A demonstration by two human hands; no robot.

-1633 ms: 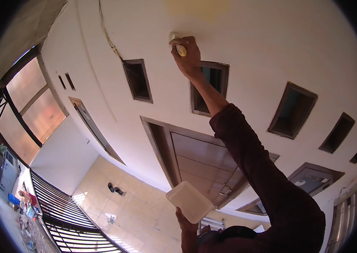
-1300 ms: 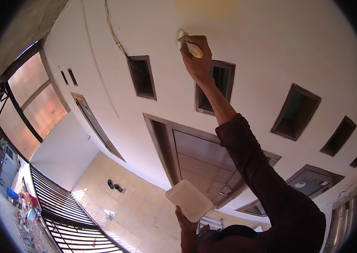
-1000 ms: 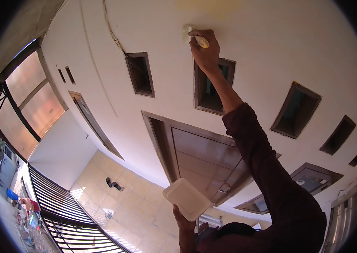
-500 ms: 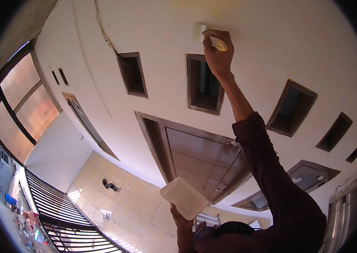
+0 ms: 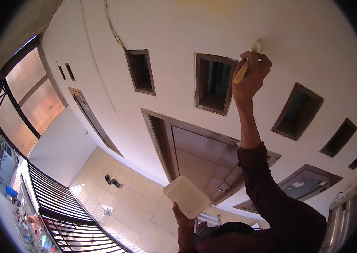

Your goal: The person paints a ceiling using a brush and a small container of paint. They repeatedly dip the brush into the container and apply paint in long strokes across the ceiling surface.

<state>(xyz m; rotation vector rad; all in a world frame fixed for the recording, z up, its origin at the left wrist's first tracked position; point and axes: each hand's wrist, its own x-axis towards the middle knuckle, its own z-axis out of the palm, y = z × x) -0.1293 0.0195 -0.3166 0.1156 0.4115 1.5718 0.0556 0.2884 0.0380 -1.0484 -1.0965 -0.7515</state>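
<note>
My right hand [image 5: 255, 80] is raised high and closed round a paintbrush [image 5: 241, 72]. The brush's yellowish handle points down to the left, and its pale head is up against the white wall [image 5: 165, 38]. A small framed opening [image 5: 215, 84] lies just left of that hand. Lower down, my left hand [image 5: 183, 217] grips a shallow off-white plastic tub [image 5: 186, 196] from below and the side. The fingers behind the tub are hidden, and its contents cannot be made out.
Below the openings is a brown door [image 5: 203, 154] in its frame. More recessed openings [image 5: 297, 110] run along the wall. Cables [image 5: 113, 31] hang at upper left. Black slippers [image 5: 113, 181] lie on the tiled floor [image 5: 138, 206], beside a black barred railing [image 5: 60, 206].
My right hand has moved right and down along the wall with the paintbrush, whose head has turned from pointing left to pointing up. The left hand still holds the tub.
</note>
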